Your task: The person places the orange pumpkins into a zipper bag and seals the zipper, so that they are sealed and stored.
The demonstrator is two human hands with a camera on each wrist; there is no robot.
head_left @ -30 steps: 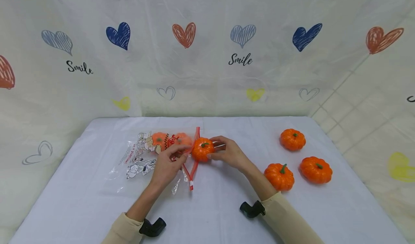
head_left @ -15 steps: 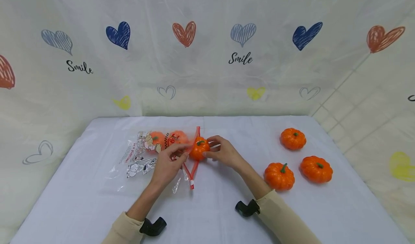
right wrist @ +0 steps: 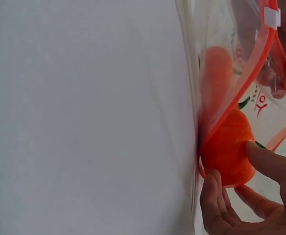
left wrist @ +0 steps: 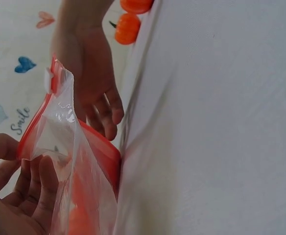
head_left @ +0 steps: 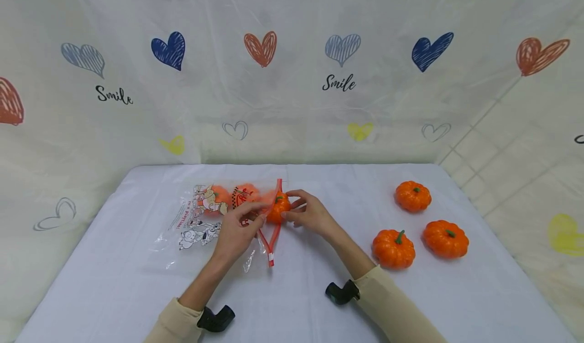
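A clear zip bag (head_left: 201, 262) with a red zip edge and cartoon print lies flat on the table, two orange pumpkins (head_left: 219, 196) inside it. My left hand (head_left: 239, 229) pinches the upper lip of the bag's mouth between thumb and fingers, lifting it. With thumb and fingertips my right hand (head_left: 312, 215) grips another small pumpkin (right wrist: 228, 147) from its right side. That pumpkin sits partly within the mouth, its left part behind the red edge. A white slider (right wrist: 272, 17) sits on the near end of the zip.
Three more pumpkins stand at the right: one at the back (head_left: 412, 196), one nearer (head_left: 394, 249) and one farther right (head_left: 445, 239). A white cloth covers the table (head_left: 114, 292). Behind it hangs a curtain (head_left: 292, 105) printed with hearts.
My right hand has moved left, pushing the pumpkin from the bag's red edge into its mouth. The pumpkins inside have shifted slightly left. My left hand stays at the lip.
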